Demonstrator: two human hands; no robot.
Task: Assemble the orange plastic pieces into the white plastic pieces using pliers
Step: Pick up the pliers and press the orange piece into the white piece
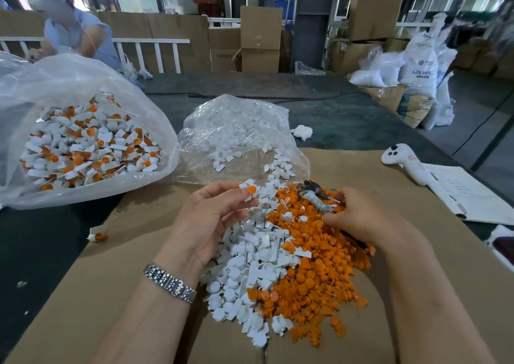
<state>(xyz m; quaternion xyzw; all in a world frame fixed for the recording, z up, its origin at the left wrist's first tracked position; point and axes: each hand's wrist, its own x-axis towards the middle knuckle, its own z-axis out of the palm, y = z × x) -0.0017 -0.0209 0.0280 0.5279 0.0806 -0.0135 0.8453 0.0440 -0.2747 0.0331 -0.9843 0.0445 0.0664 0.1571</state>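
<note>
Held piece: a white piece with an orange insert [248, 190], pinched at the left hand's [207, 219] fingertips; how fully it is seated is hard to tell.
Pliers [315, 196]: gripped in the right hand [358, 214], handles buried in the palm, jaw tips blurred.
Loose white pieces [250, 269]: heaped between the hands, partly under the left palm.
Loose orange pieces [311, 274]: beside them, running under the right wrist.
Assembled pieces [86, 146]: in a clear bag [155, 107] well beyond the left hand.
Cardboard [83, 294]: beneath everything, cut off below.
</note>
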